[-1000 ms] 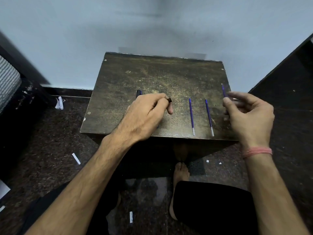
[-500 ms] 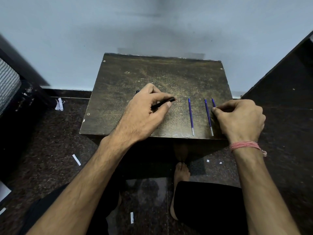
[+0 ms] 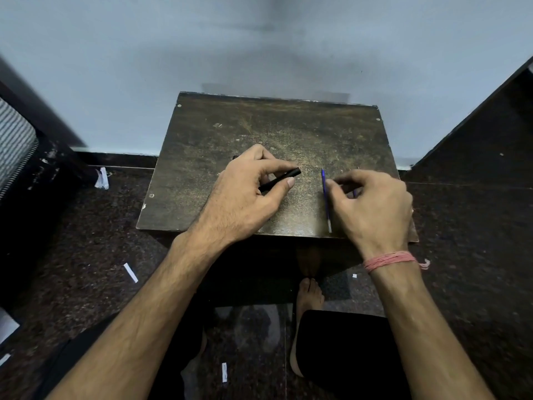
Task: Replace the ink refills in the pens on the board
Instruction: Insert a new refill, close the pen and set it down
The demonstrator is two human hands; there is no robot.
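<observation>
A dark worn wooden board [image 3: 259,125] lies in front of me. My left hand [image 3: 248,194] grips a black pen barrel [image 3: 284,177], tilted just above the board with its open end pointing right. A blue refill [image 3: 326,209] lies flat on the board, its metal tip toward me. My right hand [image 3: 375,206] is curled beside it, with fingertips pinching its upper part. A sliver of a second blue refill [image 3: 354,193] shows between the right hand's fingers; the rest is hidden under the hand.
The board stands on a low stand against a pale wall [image 3: 259,53]. Dark speckled floor [image 3: 86,241] with paper scraps [image 3: 130,272] surrounds it. A dark slanted surface [image 3: 476,140] rises at right. My bare foot [image 3: 308,295] and black-clad knee [image 3: 346,342] sit below the board's near edge.
My right hand lowered the refill it held onto the board at the right, then slid left to the leftmost refill. My left hand lifted and turned the black barrel slightly.
</observation>
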